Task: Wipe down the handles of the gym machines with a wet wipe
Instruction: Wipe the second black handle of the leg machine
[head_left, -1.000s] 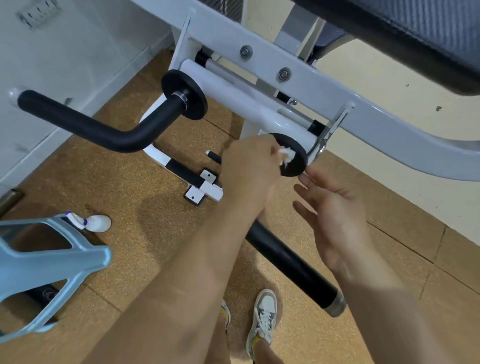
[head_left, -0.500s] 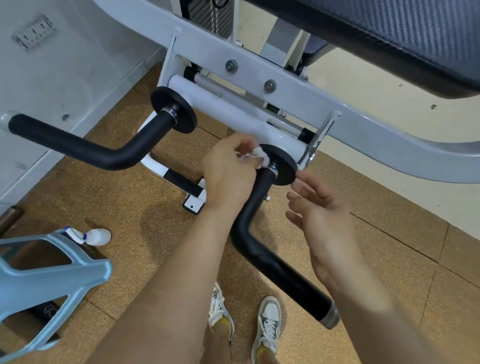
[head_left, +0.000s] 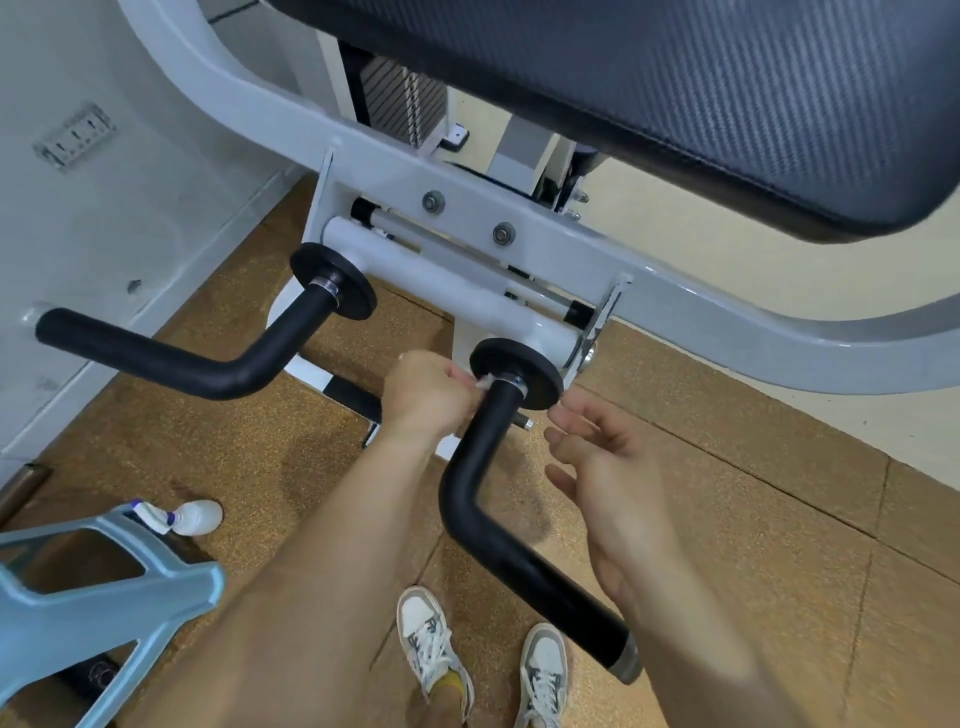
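Bent handle (head_left: 519, 561) points lower-right, left hand (head_left: 426, 397) pinching wipe (head_left: 483, 384) against it.

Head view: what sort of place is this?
Most likely a gym: a weight stack with its cable sits behind a white machine frame, bent black handles stick out from it, and a black padded rest hangs overhead.

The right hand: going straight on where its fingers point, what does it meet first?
Probably the near black handle, just under its disc: the right hand points up-left at it. A small metal pin shows between them, but its depth is unclear.
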